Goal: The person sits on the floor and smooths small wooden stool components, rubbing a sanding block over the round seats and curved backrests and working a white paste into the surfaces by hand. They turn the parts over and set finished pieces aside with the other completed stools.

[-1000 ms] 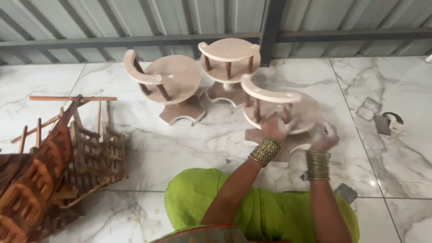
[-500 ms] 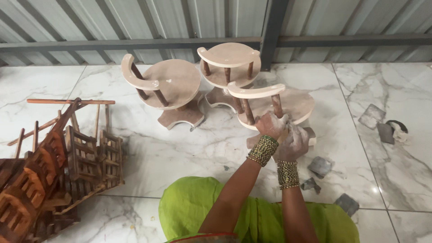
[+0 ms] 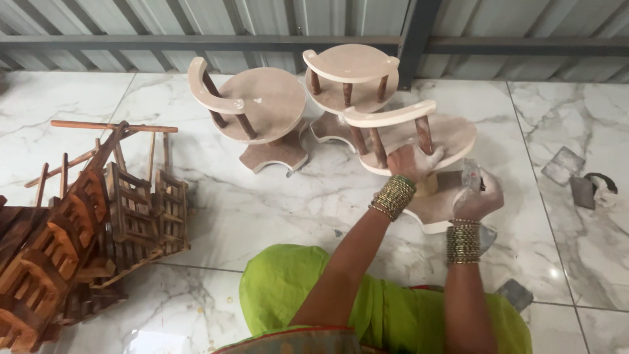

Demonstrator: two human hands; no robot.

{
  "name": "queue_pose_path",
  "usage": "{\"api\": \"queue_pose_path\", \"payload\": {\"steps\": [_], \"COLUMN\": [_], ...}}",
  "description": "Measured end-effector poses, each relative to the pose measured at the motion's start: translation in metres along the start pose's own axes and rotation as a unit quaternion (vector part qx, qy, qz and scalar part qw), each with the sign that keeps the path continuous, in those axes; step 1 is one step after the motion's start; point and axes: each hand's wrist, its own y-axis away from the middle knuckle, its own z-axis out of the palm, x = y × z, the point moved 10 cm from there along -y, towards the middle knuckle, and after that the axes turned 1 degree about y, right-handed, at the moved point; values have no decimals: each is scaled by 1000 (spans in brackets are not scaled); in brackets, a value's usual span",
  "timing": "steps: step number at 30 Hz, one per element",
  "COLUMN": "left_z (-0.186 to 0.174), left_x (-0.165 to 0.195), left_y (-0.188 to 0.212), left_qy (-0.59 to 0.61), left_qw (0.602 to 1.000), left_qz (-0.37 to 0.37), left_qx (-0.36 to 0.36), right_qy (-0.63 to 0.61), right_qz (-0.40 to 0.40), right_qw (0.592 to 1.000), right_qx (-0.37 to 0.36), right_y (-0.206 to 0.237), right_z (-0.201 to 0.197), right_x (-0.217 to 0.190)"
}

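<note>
A heap of dark stained wooden chairs is seen at the left on the marble floor, with two pale unfinished chairs standing beyond. The nearest pale chair is now steadied at its seat edge by the closed left hand. A folded sandpaper piece, gripped in the right hand, has been brought against the seat's underside rather than hovering apart, so rubbing appears underway.
</note>
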Motion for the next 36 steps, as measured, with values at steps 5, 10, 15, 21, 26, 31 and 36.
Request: {"api": "queue_pose_path", "payload": {"steps": [5,10,15,21,26,31,36], "left_z": [6,19,27,15,-4,3,12], "left_x": [-2,1,1,-11,-9,-26,-29], "left_y": [2,8,12,13,12,9,8], "left_qy": [-22,-59,-30,-21,23,-72,-53], "left_qw": [996,993,994,991,988,991,986], "left_qz": [53,69,58,46,130,81,94], "left_qx": [-67,-70,-90,-122,-83,-81,-123], "right_qy": [363,330,290,202,335,282,91], "right_qz": [-124,-141,-210,-91,-200,-183,-199], "right_qw": [898,886,855,872,860,862,873], "right_qx": [-217,-293,-374,-436,-330,-380,-436], "right_y": [33,92,148,120,46,95,141], "right_z": [48,74,96,80,56,71,65], "right_x": [19,-4,-39,4,39,33,14]}}
